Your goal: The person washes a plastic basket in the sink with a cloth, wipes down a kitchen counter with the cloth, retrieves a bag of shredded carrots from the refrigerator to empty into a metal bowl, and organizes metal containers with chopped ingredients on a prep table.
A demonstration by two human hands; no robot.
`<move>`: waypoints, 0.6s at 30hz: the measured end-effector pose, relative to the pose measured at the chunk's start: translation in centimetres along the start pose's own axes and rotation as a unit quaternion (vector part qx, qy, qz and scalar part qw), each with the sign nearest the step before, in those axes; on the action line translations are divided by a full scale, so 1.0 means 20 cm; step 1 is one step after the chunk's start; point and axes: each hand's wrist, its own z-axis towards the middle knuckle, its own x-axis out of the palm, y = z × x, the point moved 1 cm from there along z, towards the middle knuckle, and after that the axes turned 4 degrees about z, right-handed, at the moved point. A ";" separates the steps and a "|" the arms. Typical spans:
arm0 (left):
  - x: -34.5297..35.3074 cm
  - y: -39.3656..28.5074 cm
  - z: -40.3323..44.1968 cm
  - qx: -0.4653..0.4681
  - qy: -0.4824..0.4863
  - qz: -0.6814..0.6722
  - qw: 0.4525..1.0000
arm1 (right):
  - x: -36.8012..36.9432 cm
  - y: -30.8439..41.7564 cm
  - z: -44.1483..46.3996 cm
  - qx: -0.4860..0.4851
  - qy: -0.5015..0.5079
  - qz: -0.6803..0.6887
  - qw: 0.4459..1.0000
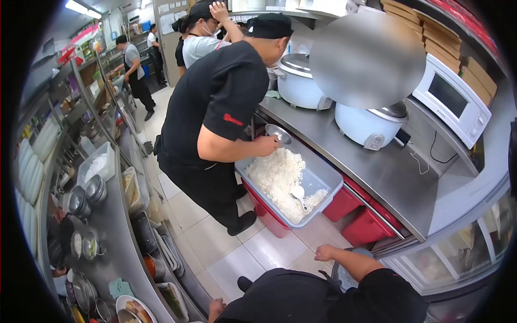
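Note:
My right hand is curled closed in front of my body, over the tiled floor; whether anything is inside the fingers is hidden. Under my right forearm stands a grey round container, partly covered by the arm. My left hand hangs low beside the left counter, only partly in view, its fingers unclear. Ahead, a grey tub holds a heap of cooked white rice with a white scoop lying in it. A co-worker in black leans over the tub with a metal bowl in hand.
Two rice cookers stand on the steel counter, with a microwave on a shelf above. Red bins sit below. The left counter carries bowls and pans. Other people work farther back. A blurred patch hides part of the right side.

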 end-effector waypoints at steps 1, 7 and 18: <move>0.07 0.00 -0.09 0.095 -0.007 0.223 0.970 | 0.01 -0.06 0.00 -0.014 -0.018 -0.001 1.000; 0.47 -0.03 -0.51 -0.024 0.038 0.342 0.939 | 0.31 -0.53 0.23 -0.092 -0.024 -0.023 0.995; 0.78 -0.60 -1.21 -0.401 -0.190 -0.311 0.841 | 0.18 -0.34 0.20 -0.064 0.032 0.116 0.991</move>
